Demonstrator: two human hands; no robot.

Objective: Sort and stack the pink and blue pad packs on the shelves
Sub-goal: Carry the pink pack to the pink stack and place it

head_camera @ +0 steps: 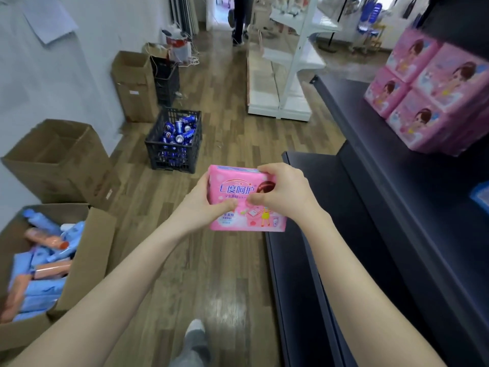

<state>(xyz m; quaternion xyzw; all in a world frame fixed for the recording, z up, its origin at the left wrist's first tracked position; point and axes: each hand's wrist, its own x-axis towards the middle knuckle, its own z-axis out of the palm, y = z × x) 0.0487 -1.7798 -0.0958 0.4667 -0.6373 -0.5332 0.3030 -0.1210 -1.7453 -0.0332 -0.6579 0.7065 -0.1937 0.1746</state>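
Observation:
A pink pad pack (239, 217) with a cartoon girl and blue lettering is held in front of me above the wooden floor, beside the dark shelf unit (383, 207). My left hand (205, 205) grips its left edge, thumb across the front. My right hand (284, 193) grips its top right corner, fingers curled over the front. Several pink packs (428, 96) stand stacked on the shelf at the upper right. A blue pack's edge (481, 196) shows at the right border. Blue packs (39, 292) lie in an open cardboard box (87, 260) at the lower left.
Orange and blue bottles (50, 241) lie in the same box. Empty cardboard boxes (60, 160) stand along the left wall. A black crate of blue cans (176, 140) sits on the floor ahead. A white shelf unit (288, 70) and a person's legs (239, 19) are further back.

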